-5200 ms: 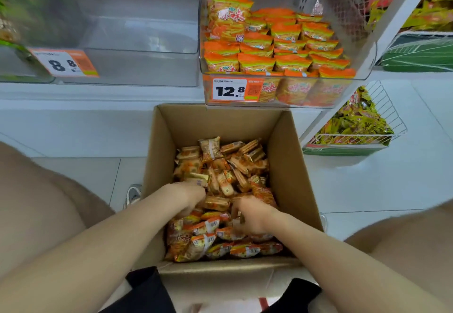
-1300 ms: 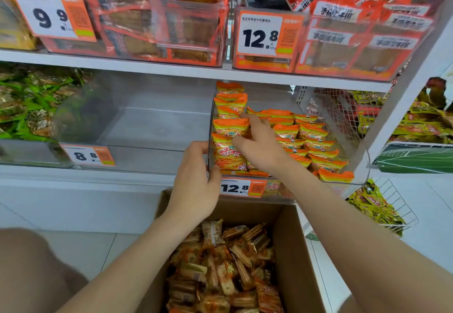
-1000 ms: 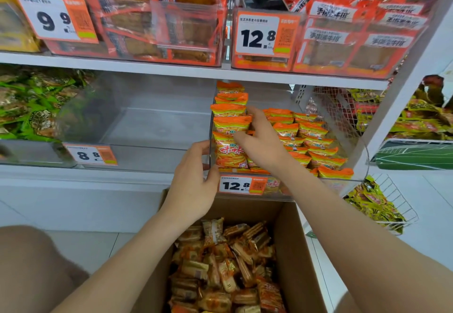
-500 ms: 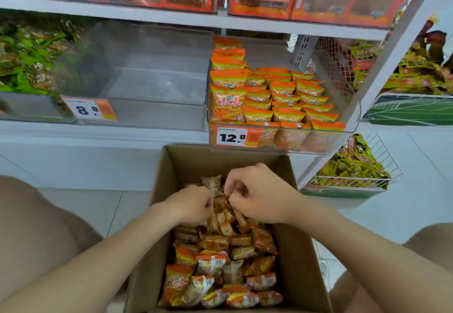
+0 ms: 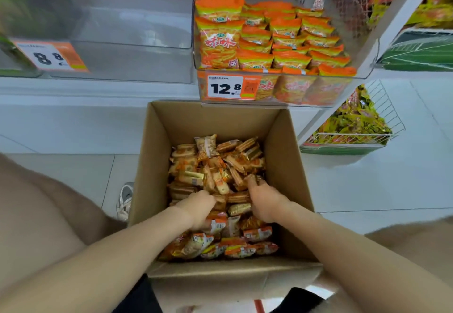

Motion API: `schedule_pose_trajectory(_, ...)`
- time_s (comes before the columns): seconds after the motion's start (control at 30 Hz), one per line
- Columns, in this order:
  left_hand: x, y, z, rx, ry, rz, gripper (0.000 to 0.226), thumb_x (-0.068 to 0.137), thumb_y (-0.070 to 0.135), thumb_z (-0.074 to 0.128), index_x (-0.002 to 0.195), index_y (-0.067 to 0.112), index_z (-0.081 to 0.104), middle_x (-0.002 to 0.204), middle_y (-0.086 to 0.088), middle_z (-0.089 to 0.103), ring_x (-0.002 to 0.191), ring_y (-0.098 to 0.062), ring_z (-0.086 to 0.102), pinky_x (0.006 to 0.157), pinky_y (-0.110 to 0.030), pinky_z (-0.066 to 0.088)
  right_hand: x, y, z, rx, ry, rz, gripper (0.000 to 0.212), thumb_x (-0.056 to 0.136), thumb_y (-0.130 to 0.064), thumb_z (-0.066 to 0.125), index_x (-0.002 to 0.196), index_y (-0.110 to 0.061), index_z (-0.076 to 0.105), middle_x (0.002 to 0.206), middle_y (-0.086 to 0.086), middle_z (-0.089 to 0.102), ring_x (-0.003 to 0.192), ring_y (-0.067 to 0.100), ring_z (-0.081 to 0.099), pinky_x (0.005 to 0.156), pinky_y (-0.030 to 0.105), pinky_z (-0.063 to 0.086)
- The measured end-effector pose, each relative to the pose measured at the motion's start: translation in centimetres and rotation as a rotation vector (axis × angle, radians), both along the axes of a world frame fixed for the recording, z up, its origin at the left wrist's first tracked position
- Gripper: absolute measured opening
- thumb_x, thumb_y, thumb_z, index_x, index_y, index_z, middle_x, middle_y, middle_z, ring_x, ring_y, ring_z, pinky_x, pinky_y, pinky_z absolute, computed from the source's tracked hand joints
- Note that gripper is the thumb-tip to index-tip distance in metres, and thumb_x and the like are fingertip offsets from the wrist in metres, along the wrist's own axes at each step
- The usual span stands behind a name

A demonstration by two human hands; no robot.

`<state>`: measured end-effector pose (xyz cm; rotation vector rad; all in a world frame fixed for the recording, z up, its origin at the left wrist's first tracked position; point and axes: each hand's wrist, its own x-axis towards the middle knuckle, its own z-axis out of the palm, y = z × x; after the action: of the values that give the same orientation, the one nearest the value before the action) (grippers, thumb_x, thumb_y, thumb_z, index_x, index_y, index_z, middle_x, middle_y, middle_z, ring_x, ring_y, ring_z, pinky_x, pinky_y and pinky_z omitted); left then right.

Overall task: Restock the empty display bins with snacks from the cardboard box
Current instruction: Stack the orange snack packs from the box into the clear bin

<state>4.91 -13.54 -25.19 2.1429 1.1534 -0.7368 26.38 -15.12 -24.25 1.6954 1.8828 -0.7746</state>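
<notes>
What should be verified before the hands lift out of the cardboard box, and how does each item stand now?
1. Snack packets in the cardboard box: ok, plenty.
2. Left hand and right hand down among the packets: ok.
3. Packets firmly gripped: cannot tell, fingertips buried.
4. Clear bin tagged 8.8 empty to receive them: ok.
5. Path up to that bin free: looks ok, nothing between.

Cardboard box (image 5: 289, 165): plain brown. Snack pkts (image 5: 215, 165) inside: orange, gold, tan w/ white labels. Bags (image 5: 289, 40) at 1 o'clock: orange tops, green band, red lettering. Price tag (image 5: 229, 87): white, black digits, orange strip. Basket pkts (image 5: 353, 123) at 3 o'clock: yellow-green.
</notes>
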Motion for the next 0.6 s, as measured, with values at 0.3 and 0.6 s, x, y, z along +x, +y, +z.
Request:
schedule_pose_trajectory(0.3, 0.2, -0.5, -1.0, -0.027, -0.049, 0.143, 0.073, 0.081, 0.022, 0.091, 0.141, 0.013, 0.052, 0.141, -0.008, 0.054, 0.124, -0.029, 0.058, 0.103, -0.038, 0.054, -0.2, -0.9, -2.8, -0.089, -0.076, -0.036, 0.055, 0.101, -0.02, 0.063, 0.152, -0.019, 0.041, 0.149, 0.02, 0.044, 0.128, 0.04, 0.054, 0.101, 0.044, 0.051)
schedule_pose_trajectory(0.6, -1.5, 4.0, 4.9, -0.107, -0.212, 0.382, 0.013, 0.091, 0.023, 0.079, 0.097, 0.017, 0.069, 0.104, -0.001, 0.067, 0.088, -0.02, 0.061, 0.073, -0.032, 0.052, -0.3, -0.8, 2.1, 0.327, 0.534, -0.359, 0.054, 0.094, -0.028, 0.069, 0.132, -0.029, 0.031, 0.115, 0.001, 0.061, 0.096, 0.018, 0.065, 0.082, 0.04, 0.061)
